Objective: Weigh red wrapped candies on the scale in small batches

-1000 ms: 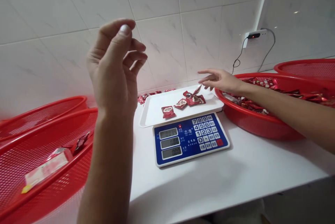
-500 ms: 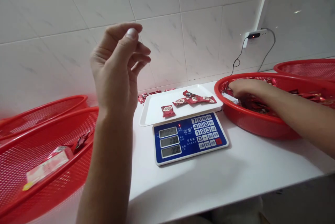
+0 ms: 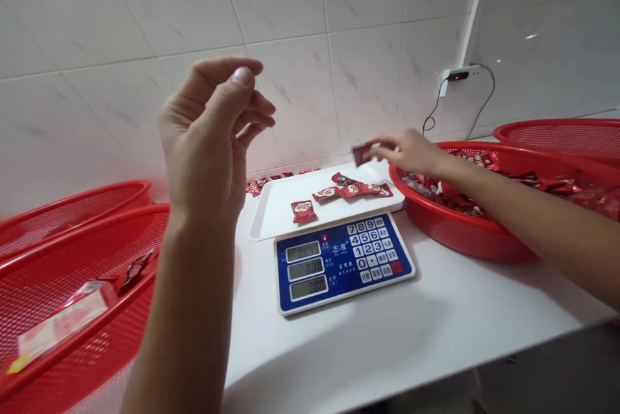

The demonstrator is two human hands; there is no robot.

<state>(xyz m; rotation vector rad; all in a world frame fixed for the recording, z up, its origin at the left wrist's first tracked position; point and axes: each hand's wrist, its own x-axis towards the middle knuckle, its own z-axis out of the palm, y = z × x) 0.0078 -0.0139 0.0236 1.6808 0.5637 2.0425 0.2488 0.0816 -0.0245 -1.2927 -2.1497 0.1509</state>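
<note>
My left hand point(image 3: 208, 123) is raised in front of the wall, thumb tip against the index finger and the other fingers curled; nothing shows between them. Over the back right of the scale's white tray point(image 3: 271, 207), my right hand point(image 3: 400, 150) pinches a small dark-red wrapped candy point(image 3: 360, 154). Several red wrapped candies point(image 3: 352, 189) lie on the tray in a loose cluster, with one single candy point(image 3: 303, 211) apart at the front left. The blue scale panel point(image 3: 343, 265) with its keys and lit displays faces me.
A red basin point(image 3: 450, 233) full of wrapped candies stands right of the scale, another red basket point(image 3: 557, 133) behind it. On the left are red mesh baskets point(image 3: 92, 298), one holding a pink-white packet point(image 3: 62, 323). More packets point(image 3: 264, 183) lie along the wall behind the tray.
My right hand has come out of the right basin and moved left over the tray with a candy. My left hand keeps its pose; the view has shifted slightly.
</note>
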